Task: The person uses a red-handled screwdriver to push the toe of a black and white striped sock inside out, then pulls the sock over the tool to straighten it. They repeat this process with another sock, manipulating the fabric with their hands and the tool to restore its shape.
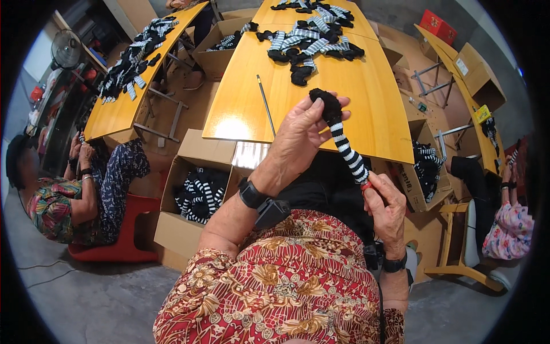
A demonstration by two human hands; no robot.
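Left hand [303, 129] half-curled, thumb pinching the black far end of a striped knit piece [348, 150], some fingers spread behind; right hand [387, 200] has fingers closed on its near end, by a small red bit [366, 185]. Piece held up at the surface's [229, 109] near edge, stretched between both hands. Knit pile [312, 43] on far part, thin stick [265, 103] left, cardboard box [177, 232] of striped knits near left.
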